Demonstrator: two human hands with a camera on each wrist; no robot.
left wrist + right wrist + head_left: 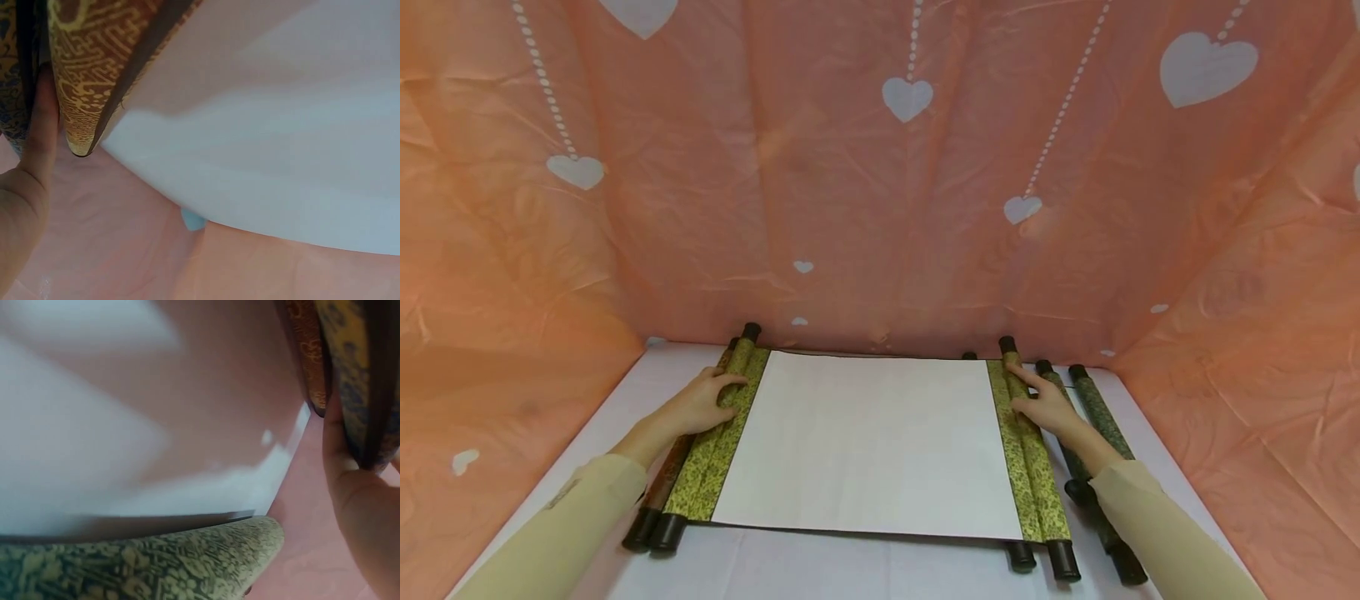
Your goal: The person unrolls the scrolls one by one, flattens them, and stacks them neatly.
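A hanging scroll lies unrolled in the head view, its blank white sheet (pixel 872 442) between yellow-green patterned borders. My left hand (pixel 696 404) grips its left roller (pixel 688 479), fingers over the top. A digit of that hand reaches between this roller and a brown brocade scroll (pixel 100 69) in the left wrist view. On the other side my right hand (pixel 1048 408) holds the right roller (pixel 1045 475), fingers and thumb around it. The right wrist view shows that roller's blue-and-yellow brocade (pixel 353 375) against the thumb. Dark knobs cap the roller ends.
Two rolled dark green scrolls, an outer one (pixel 1101 408) and an inner one (pixel 1075 467), lie right of the open scroll. Another roller's knob (pixel 1021 557) sticks out beneath its right border. A pink-orange heart-print curtain (pixel 880 208) encloses the white table (pixel 820 571).
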